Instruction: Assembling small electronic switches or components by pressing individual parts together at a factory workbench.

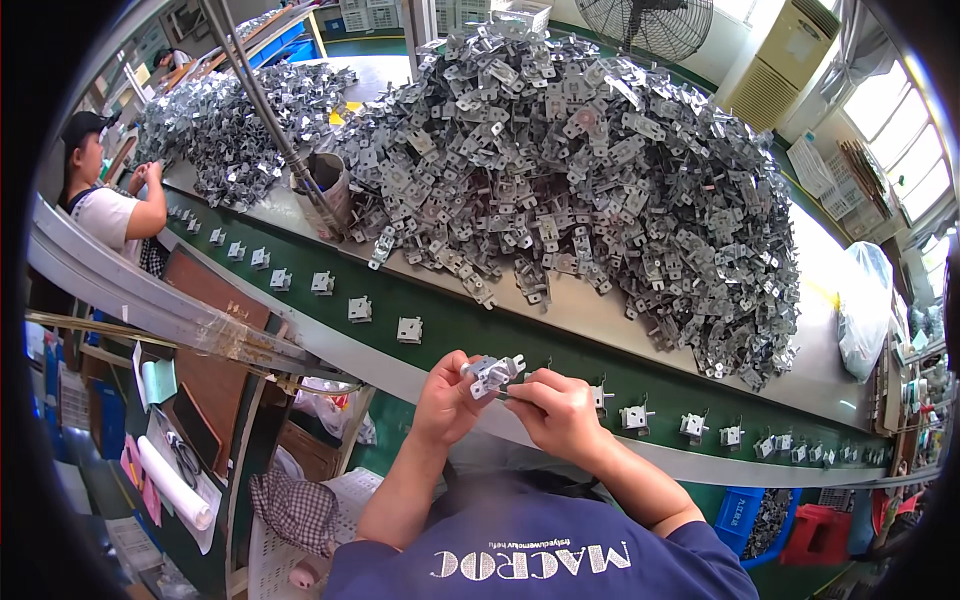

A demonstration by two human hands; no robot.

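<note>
fan (645, 22): top cut off | navy shirt (540, 525): bottom cut off | metal part (491, 376): partly hidden by left grip (448, 402)

The silvery sheet-metal bracket (490, 376), boxy with a tab projecting at its upper right, is held tilted in your left hand (446, 402), beside your right hand (558, 406).

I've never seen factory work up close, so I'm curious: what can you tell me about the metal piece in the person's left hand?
The metal piece is a small, silvery-grey, bracket-like part, apparently bent sheet metal, with angular faces and projecting tabs. It is tilted, its far end reaching up to the right. The left hand grips its left side; the right hand has its fingertips close by its lower right, though contact there is unclear. In this view it sits just in front of the green belt. Finer detail is too small to tell.
</note>
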